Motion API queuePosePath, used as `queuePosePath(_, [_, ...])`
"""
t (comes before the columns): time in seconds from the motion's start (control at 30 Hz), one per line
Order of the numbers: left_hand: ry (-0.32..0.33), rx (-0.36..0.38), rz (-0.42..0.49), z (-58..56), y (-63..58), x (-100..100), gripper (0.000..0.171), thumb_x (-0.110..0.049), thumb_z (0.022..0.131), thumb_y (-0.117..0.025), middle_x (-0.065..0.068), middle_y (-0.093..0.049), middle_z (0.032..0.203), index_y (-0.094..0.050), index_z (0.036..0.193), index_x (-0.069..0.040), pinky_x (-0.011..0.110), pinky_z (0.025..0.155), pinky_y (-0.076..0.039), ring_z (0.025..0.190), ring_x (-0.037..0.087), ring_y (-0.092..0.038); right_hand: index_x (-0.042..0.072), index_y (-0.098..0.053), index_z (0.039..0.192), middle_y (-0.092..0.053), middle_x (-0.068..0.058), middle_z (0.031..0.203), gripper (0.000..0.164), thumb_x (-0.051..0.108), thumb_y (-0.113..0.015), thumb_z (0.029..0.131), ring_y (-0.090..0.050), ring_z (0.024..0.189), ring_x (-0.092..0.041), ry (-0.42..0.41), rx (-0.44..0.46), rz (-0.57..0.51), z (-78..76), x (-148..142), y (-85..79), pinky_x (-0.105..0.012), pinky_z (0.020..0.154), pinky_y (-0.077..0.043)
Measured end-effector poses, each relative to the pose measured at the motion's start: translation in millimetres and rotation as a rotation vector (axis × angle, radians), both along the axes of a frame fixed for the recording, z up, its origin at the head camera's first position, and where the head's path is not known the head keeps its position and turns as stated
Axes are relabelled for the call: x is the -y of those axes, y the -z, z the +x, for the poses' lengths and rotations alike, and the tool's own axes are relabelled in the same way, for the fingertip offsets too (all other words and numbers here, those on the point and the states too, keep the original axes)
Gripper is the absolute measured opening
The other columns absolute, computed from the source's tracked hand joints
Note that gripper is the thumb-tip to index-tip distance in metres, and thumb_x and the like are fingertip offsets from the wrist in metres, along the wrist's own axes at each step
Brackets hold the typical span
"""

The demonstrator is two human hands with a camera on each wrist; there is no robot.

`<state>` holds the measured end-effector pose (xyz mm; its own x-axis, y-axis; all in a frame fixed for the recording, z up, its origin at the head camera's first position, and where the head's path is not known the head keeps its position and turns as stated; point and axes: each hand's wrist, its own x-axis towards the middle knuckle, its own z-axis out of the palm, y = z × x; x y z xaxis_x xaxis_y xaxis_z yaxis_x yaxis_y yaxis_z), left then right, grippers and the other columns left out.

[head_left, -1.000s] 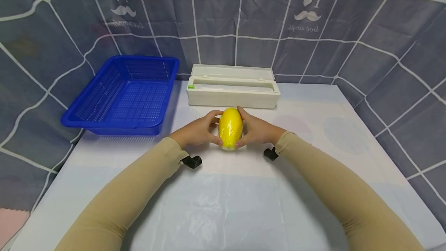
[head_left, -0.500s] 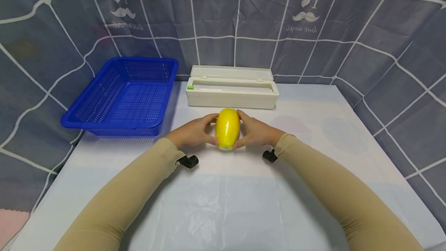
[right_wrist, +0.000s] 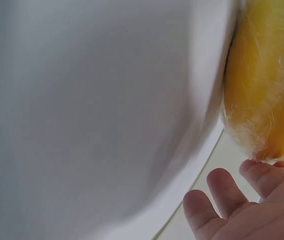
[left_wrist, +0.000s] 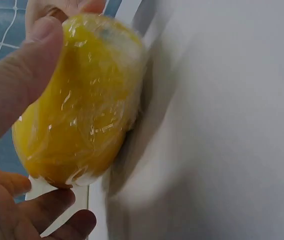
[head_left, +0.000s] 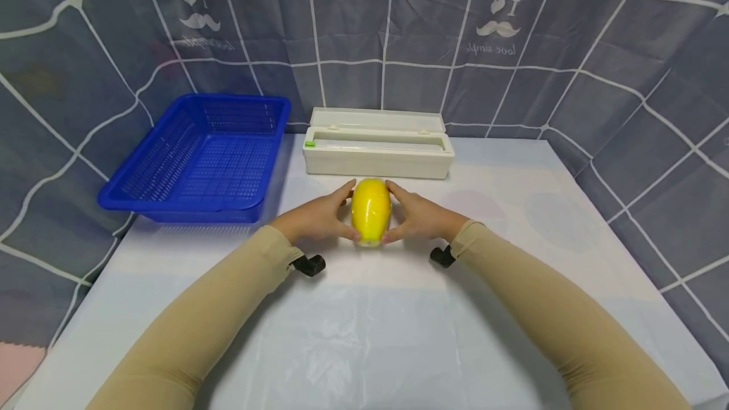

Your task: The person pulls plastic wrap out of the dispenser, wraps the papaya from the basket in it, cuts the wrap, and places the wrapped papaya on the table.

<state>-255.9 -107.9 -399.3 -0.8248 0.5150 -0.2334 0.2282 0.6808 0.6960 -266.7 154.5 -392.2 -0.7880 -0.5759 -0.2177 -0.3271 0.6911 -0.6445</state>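
A yellow oval fruit [head_left: 370,211] wrapped in glossy clear film lies on the table between both hands, its narrower end toward me. My left hand [head_left: 320,215] holds its left side, thumb by the near end and fingers by the far end. From the right, my right hand [head_left: 423,215] holds it in the same way. Wrinkled film shows over the fruit [left_wrist: 82,100] in the left wrist view, where the left thumb overlaps its side. Fingertips of the right hand [right_wrist: 254,200] sit right at the fruit's far end in the right wrist view; its thumb is hidden there.
Behind the fruit stands a long white cling film dispenser [head_left: 378,164], lid raised, with a green slider [head_left: 310,143] at its left. A blue plastic basket [head_left: 182,204] is at the back left. Grey checked curtain [head_left: 353,24] encloses the white table [head_left: 398,334].
Over the second, both hands and the fruit have shifted slightly left. The left index finger now stands a little straighter near the fruit's far end.
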Motion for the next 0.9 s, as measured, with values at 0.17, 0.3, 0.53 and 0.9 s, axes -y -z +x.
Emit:
queuePosePath(0.17, [-0.004, -0.045, 0.007, 1.4, 2.6, 0.5, 0.129, -0.045, 0.078, -0.093, 0.014, -0.029, 0.173, -0.005, 0.171, -0.026, 0.058, 0.13, -0.022, 0.16, 0.034, -0.03, 0.011, 0.001, 0.17, -0.011, -0.015, 0.177, 0.135, 0.038, -0.094, 0.078, -0.017, 0.163, -0.034, -0.01, -0.02, -0.001, 1.0, 2.7, -1.5, -0.055, 0.132, -0.016])
queuePosePath(0.3, [-0.02, -0.05, 0.01, 3.7, 3.1, 1.0, 0.124, -0.042, 0.079, -0.093, 0.02, -0.036, 0.169, -0.01, 0.17, -0.026, 0.059, 0.129, -0.022, 0.158, 0.036, -0.034, 0.012, -0.001, 0.17, -0.021, -0.015, 0.175, 0.135, 0.041, -0.095, 0.077, -0.025, 0.161, -0.036, -0.001, -0.055, -0.017, 2.5, 2.8, -2.3, -0.057, 0.13, -0.02])
queuePosePath(0.53, [-0.002, -0.047, 0.002, 4.3, 4.9, 2.9, 0.121, -0.043, 0.081, -0.091, 0.019, -0.035, 0.17, -0.01, 0.169, -0.024, 0.058, 0.13, -0.019, 0.159, 0.034, -0.032, 0.009, -0.002, 0.17, -0.018, -0.015, 0.176, 0.131, 0.044, -0.092, 0.081, -0.023, 0.162, -0.035, 0.009, -0.028, -0.001, 4.0, 3.3, -3.7, -0.055, 0.131, -0.019])
queuePosePath(0.9, [-0.014, -0.04, -0.01, 5.3, 7.2, 5.1, 0.124, -0.052, 0.08, -0.09, 0.017, -0.034, 0.17, -0.009, 0.17, -0.026, 0.06, 0.13, -0.02, 0.159, 0.035, -0.032, 0.008, -0.005, 0.169, -0.018, -0.018, 0.175, 0.126, 0.045, -0.089, 0.083, -0.022, 0.162, -0.034, -0.023, -0.021, 0.027, 2.9, 1.6, -3.5, -0.055, 0.131, -0.019])
